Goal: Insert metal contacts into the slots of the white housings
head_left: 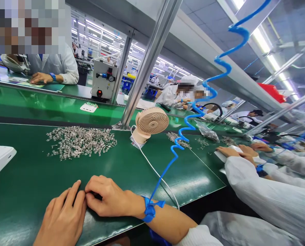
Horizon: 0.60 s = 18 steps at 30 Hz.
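My left hand rests palm down on the green tabletop near its front edge, fingers stretched forward. Right beside it, my right hand is curled, thumb and forefinger pinched together against the side of my left fingers. Anything inside that pinch is too small or hidden to make out. A blue wrist strap circles my right wrist, and its coiled blue cord rises from it. Beyond my hands lies a spread heap of small silvery metal parts.
A beige desk fan stands by the metal post, its white cable crossing the table. At the left edge is a white device. Co-workers' hands work on the right. A white-green piece lies on the green strip behind.
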Motion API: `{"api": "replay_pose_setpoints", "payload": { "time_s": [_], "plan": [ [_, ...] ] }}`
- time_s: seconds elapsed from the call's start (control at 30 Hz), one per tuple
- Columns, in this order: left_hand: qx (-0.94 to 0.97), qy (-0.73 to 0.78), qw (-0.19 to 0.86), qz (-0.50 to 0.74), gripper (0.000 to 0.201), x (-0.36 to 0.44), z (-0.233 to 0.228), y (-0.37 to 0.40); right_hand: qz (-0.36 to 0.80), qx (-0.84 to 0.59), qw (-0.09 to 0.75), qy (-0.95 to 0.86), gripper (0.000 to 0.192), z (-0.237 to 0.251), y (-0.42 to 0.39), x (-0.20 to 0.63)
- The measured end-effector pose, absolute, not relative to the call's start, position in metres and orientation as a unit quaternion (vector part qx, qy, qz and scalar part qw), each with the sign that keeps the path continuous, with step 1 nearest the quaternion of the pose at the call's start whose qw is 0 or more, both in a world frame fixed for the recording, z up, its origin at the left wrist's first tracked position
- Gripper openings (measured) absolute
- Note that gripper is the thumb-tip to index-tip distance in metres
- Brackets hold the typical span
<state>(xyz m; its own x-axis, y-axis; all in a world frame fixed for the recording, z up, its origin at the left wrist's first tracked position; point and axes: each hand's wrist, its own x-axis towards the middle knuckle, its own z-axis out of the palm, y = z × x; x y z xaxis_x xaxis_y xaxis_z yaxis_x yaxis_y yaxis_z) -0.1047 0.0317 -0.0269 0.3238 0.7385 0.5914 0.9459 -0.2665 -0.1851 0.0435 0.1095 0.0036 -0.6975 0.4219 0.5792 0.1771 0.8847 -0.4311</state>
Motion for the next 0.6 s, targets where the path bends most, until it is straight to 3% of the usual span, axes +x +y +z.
{"api": "replay_pose_setpoints", "payload": {
  "time_s": [0.27, 0.6],
  "plan": [
    [-0.770, -0.561, 0.237, -0.192, 0.029, -0.1017, -0.0236, 0.0291, 0.194, -0.191, 0.310, -0.911, 0.010, 0.0072, 0.1079, 0.0442],
    [-0.765, -0.578, 0.212, -0.188, 0.029, -0.0988, -0.0206, 0.0273, 0.236, -0.207, 0.332, -0.890, 0.010, 0.0089, 0.1067, 0.0447]
  ]
}}
